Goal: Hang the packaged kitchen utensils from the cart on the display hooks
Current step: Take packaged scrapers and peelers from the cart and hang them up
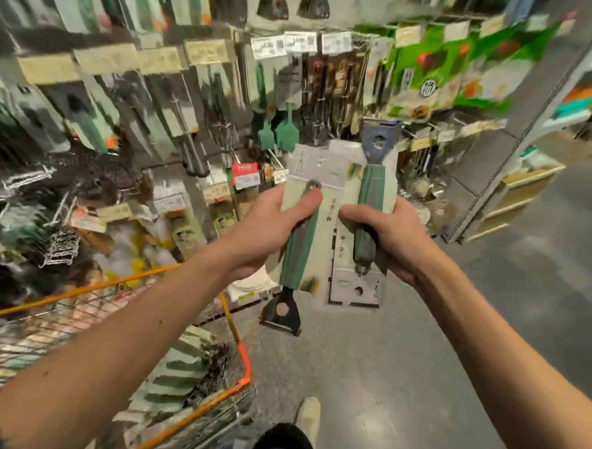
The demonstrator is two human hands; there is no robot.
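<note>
**Packaged kitchen utensils: two packs, one in each hand**

Two packs were up in front of the person, side by side. The green-handled utensil on a pale card (pixel 297 258), black head toward 6 o'clock, sat in the left hand (pixel 263 233), fingers wrapped behind and thumb pressed across the front. The second green-handled utensil on a grey card (pixel 370 187), head toward 12 o'clock, was gripped the same way by the right hand (pixel 393 239). The cards' inner edges lay just beside each other between the thumbs. One orange-rimmed wire cart (pixel 228 315) stood at 7 o'clock, holding a fanned stack of pale green packs (pixel 177 369), too blurred to count. The wall of display hooks (pixel 224 131) rose at 11 o'clock.
</note>
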